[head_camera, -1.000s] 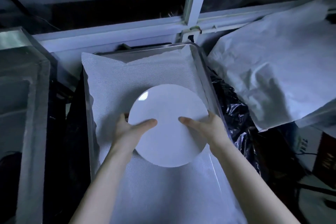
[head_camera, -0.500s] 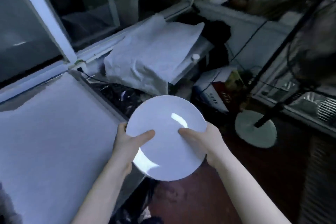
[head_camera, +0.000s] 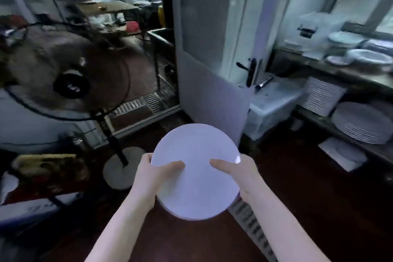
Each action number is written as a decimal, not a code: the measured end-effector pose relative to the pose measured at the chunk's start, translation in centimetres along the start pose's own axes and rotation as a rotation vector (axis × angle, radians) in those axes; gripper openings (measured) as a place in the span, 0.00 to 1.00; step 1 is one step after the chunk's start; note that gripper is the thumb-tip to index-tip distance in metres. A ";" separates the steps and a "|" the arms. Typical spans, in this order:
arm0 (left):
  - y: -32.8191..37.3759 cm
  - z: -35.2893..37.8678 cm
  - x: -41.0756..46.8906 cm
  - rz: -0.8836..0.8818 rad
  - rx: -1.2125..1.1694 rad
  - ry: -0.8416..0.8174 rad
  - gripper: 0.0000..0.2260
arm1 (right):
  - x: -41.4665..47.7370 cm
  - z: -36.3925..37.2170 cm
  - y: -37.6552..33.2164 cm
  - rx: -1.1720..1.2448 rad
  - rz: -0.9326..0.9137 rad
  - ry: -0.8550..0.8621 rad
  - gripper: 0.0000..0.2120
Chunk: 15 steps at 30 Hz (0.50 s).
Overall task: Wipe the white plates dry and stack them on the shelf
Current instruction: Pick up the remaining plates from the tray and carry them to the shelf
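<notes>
I hold the white plate [head_camera: 195,171] flat in front of me. My left hand [head_camera: 153,174] and right hand [head_camera: 242,174] clamp opposite sides of its rim, with thumbs on the top face and fingers mostly hidden beneath. The grip is the same as a second ago, but my view has swung away from the cloth-lined tray by the window. The plate now hangs over dark floor, so I judge the wiping is over and the carry has begun.

The stack of round plates [head_camera: 363,123] sits on the lower shelf [head_camera: 314,117], well off to my right, with the upper board overhanging it. The floor between us looks open. The fan base [head_camera: 123,168] is near my left, the door [head_camera: 212,70] edge is just ahead, and a slatted grate [head_camera: 248,217] lies beside my right forearm.
</notes>
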<state>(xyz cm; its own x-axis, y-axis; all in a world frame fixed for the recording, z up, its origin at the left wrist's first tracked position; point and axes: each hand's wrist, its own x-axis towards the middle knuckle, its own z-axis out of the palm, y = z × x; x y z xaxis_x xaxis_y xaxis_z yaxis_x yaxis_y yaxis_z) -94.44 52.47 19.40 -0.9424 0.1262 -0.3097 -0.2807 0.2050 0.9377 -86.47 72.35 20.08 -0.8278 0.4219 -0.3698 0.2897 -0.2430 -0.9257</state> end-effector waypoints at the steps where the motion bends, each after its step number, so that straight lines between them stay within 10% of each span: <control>1: 1.0 3.4 0.9 0.010 0.030 -0.076 0.30 | 0.3 -3.0 -0.3 0.027 -0.002 0.090 0.14; 15: 9.9 49.0 4.9 0.054 0.184 -0.881 0.28 | 3.4 -37.9 -5.2 0.228 -0.021 0.952 0.10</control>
<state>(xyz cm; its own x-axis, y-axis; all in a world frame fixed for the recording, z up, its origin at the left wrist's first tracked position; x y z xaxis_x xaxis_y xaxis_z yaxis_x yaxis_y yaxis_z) -92.93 102.68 19.40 -0.4516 0.8227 -0.3454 -0.1346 0.3199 0.9378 -72.54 108.15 20.66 -0.0686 0.9321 -0.3556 0.0964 -0.3486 -0.9323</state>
